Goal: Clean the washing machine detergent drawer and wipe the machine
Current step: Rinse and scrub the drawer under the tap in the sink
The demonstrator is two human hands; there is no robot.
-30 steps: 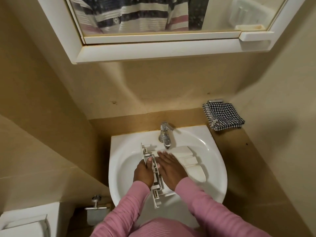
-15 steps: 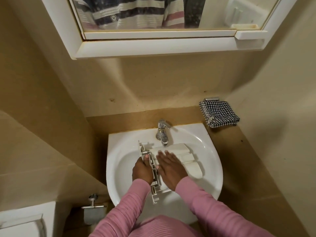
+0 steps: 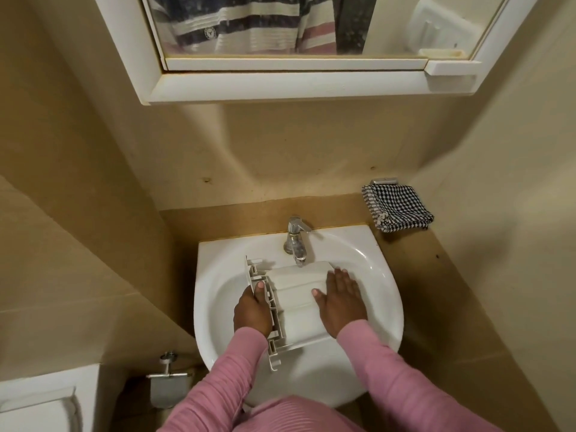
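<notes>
Beige walls (image 3: pixel 78 151) all round, scuffed, under dim warm light. White-framed mirror cabinet (image 3: pixel 296 88) at 12 o'clock; white basin (image 3: pixel 204 275) with chrome tap (image 3: pixel 296 238) at 6, set against a tan ledge (image 3: pixel 436 275). Chrome paper holder (image 3: pixel 168 375) and white cistern (image 3: pixel 46 400) at 7 to 8

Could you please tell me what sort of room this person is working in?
Most likely a small bathroom: a white basin with a chrome tap, a mirrored cabinet above it, and a toilet-roll holder low on the left, beside what looks like a cistern.
</notes>
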